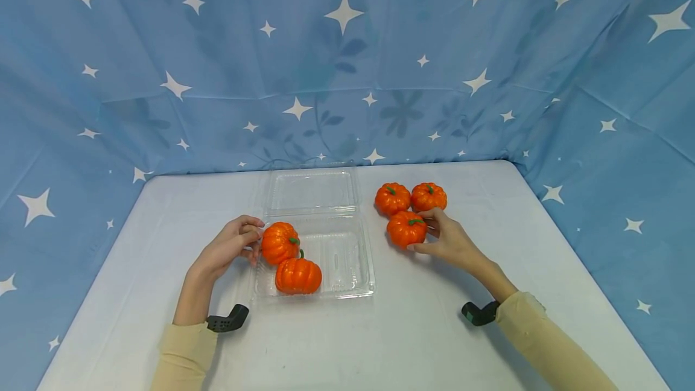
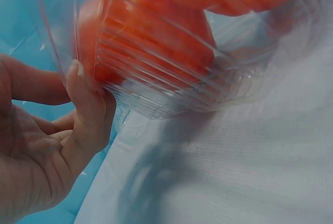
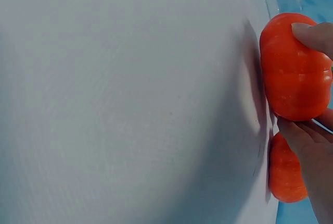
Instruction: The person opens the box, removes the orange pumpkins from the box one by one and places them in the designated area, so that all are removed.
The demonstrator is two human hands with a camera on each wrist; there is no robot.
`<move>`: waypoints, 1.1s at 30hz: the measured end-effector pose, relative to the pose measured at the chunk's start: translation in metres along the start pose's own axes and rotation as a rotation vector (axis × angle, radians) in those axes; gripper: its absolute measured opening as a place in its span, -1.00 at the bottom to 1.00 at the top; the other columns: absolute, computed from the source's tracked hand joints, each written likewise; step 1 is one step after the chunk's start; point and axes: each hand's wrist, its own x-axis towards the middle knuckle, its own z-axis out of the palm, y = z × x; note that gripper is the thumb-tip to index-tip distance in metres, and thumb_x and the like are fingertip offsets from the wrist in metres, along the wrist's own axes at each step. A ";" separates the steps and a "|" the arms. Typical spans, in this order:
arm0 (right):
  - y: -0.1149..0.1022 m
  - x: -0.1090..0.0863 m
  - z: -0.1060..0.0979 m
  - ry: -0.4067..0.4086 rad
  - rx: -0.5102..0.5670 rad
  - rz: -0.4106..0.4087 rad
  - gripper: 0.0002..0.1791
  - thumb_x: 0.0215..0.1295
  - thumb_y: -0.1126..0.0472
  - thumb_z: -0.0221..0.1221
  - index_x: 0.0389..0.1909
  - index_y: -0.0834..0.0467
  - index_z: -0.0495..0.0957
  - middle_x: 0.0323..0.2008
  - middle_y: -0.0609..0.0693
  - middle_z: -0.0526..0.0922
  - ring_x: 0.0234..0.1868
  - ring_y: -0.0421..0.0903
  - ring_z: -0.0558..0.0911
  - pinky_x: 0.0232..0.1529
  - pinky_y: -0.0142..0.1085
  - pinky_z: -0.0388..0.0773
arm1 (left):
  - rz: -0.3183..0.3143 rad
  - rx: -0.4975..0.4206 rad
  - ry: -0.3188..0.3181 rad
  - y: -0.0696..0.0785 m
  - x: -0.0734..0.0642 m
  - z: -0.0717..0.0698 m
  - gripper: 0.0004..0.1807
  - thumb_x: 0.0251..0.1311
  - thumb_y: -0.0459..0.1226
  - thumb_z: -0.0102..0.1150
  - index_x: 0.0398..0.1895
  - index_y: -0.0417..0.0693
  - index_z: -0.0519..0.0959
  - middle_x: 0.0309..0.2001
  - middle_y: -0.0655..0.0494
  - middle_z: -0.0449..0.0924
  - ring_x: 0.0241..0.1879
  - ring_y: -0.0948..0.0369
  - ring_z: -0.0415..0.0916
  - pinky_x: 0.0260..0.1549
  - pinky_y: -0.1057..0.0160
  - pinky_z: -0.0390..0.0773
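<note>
My right hand (image 1: 447,239) grips a small orange pumpkin (image 1: 406,231) with a green stem, thumb on the near side and fingers on the far right side. In the right wrist view the thumb (image 3: 315,37) lies across the ribbed skin of that pumpkin (image 3: 294,73). At the left, my left hand (image 1: 234,245) pinches the edge of a clear plastic clamshell box (image 1: 347,258), whose lid (image 1: 312,192) lies folded back behind it. Two orange pumpkins, one upper left (image 1: 279,243) and one lower (image 1: 298,276), sit in the left half of the box.
Behind the gripped pumpkin stand two more pumpkins, one left (image 1: 392,199) and one right (image 1: 429,197). A white cloth (image 1: 412,336) covers the table. The blue star-printed curtain (image 1: 347,65) rises along its back and sides.
</note>
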 end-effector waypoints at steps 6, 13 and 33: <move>0.002 0.001 0.000 0.001 -0.013 0.005 -0.20 0.08 0.19 0.55 0.24 0.32 0.31 0.30 0.34 0.48 0.32 0.33 0.54 0.25 0.09 0.53 | 0.006 -0.003 -0.003 0.001 -0.001 -0.001 -0.56 0.51 -0.37 -0.09 0.29 -0.53 0.18 -0.30 -0.08 0.48 -0.57 0.17 0.49 -0.53 0.23 0.67; 0.006 0.003 0.000 -0.008 0.001 -0.008 -0.21 0.10 0.20 0.53 0.25 0.32 0.29 0.32 0.34 0.48 0.33 0.33 0.52 0.28 0.09 0.50 | 0.005 0.007 0.007 -0.002 0.000 -0.001 -0.58 0.51 -0.38 -0.11 0.28 -0.51 0.20 -0.32 -0.05 0.49 -0.55 0.17 0.48 -0.52 0.22 0.67; 0.007 0.000 0.000 -0.028 -0.036 -0.068 -0.10 0.17 0.35 0.41 0.48 0.41 0.19 0.38 0.44 0.38 0.30 0.36 0.54 0.28 0.13 0.49 | -0.008 0.013 0.011 -0.003 0.000 0.000 -0.60 0.51 -0.38 -0.13 0.27 -0.50 0.21 -0.32 -0.07 0.50 -0.55 0.16 0.48 -0.51 0.20 0.67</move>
